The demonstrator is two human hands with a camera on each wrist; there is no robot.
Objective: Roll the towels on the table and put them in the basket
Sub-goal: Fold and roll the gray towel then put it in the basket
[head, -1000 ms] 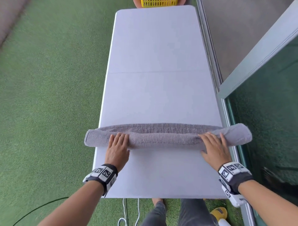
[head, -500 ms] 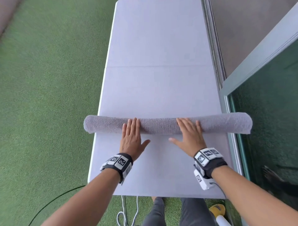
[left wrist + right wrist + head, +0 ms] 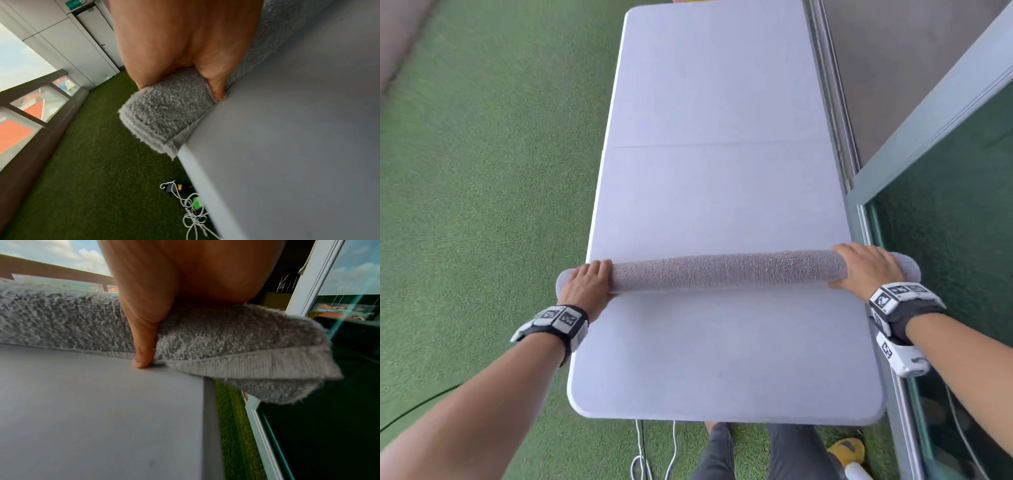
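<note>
So the grey towel [image 3: 726, 272] is fully rolled into one long tube lying crosswise on the white folding bench [image 3: 715, 192], nearer the person's end than the middle seam. It's wider than the bench, so both ends stick out past the long edges.

Left hand [image 3: 585, 286] is wrapped over the roll right at the left bench edge, fingers [image 3: 599, 266] curled over the top. From the left wrist view the thumb [image 3: 218, 91] is tucked down against the near side of the roll, tip touching the bench top. Right hand [image 3: 866, 269] does the same at the other end: fingers curled over, thumb [image 3: 142, 353] pressed down between towel and bench. So both are grasping the roll, not just resting flat on it.

The right end looks a bit looser, with a hemmed flap hanging off the bench, though the wrist picture is blurry so hard to say.

Green artificial turf [image 3: 482, 171] all around, white cords [image 3: 193, 216] on the ground under the bench.
</note>
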